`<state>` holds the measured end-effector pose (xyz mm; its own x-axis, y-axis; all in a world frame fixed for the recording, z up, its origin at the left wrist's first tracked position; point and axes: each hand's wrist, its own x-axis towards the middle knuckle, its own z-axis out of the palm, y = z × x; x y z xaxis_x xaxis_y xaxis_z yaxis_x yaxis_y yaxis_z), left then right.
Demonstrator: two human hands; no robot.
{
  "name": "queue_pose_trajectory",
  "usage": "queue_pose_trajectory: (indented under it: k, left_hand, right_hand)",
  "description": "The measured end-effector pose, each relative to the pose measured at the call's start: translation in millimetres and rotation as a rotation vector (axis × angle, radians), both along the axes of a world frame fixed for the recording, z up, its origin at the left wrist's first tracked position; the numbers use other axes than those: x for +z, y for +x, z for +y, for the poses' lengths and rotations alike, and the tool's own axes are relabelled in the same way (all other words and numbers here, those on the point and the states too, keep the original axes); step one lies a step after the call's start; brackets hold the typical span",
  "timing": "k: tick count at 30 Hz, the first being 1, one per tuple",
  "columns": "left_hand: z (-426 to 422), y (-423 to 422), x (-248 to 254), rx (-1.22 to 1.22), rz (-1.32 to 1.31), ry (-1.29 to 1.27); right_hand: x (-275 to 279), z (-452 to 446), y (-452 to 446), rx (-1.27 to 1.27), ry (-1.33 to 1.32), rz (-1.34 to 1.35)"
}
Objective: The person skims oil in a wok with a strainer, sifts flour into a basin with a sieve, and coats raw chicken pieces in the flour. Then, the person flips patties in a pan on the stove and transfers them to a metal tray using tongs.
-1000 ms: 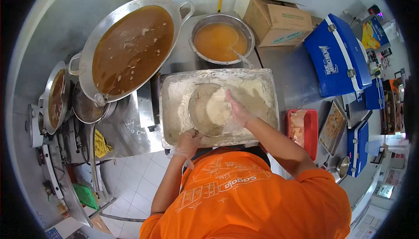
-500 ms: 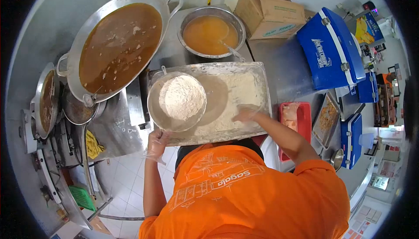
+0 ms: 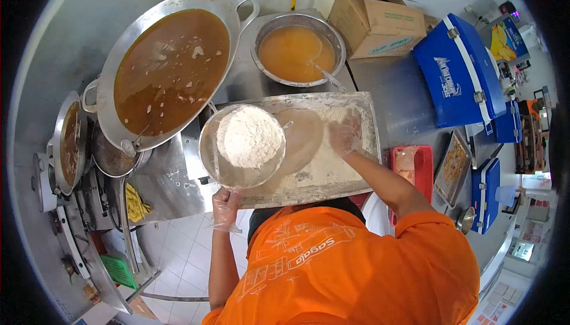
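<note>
A round sieve (image 3: 209, 164) with a heap of white flour (image 3: 249, 136) in it is over the left end of a metal tray (image 3: 371, 124). My left hand (image 3: 225, 208), in a clear plastic glove, grips the sieve at its near edge. Loose flour (image 3: 314, 173) covers the tray's bottom. My right hand (image 3: 346, 133), also gloved, is over the flour at the tray's right side, its fingers apart though blurred, with nothing visible in it.
A large pan of brown liquid (image 3: 172, 72) stands at the upper left. Behind the tray is a bowl of orange liquid (image 3: 297, 54) beside a cardboard box (image 3: 380, 25). A blue cooler (image 3: 457, 72) and a red container (image 3: 423, 173) are on the right.
The sieve, earlier low in the tray with my right hand at it, has moved left and holds a visible flour heap. My right hand has moved right, then toward the tray's far side.
</note>
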<state>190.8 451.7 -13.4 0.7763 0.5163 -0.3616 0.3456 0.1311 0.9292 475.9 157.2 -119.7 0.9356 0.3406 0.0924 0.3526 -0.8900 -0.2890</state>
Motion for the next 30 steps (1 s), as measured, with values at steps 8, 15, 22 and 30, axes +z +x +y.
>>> queue_pose_trajectory:
  k: [8, 15, 22, 30]
  left_hand:
    - [-6, 1, -5, 0.034, -0.036, 0.038]
    - [-4, 0, -7, -0.012, -0.043, 0.041]
    - [-3, -1, -1, -0.075, -0.031, 0.168]
    - [-10, 1, 2, -0.004, -0.022, 0.076]
  right_hand:
    - [-8, 30, -4, 0.029, 0.206, 0.422]
    - [-114, 112, -30, -0.034, -0.161, -0.180]
    - [-5, 123, -50, 0.729, 0.342, 0.820]
    - [-25, -54, 14, 0.364, -0.015, -0.054]
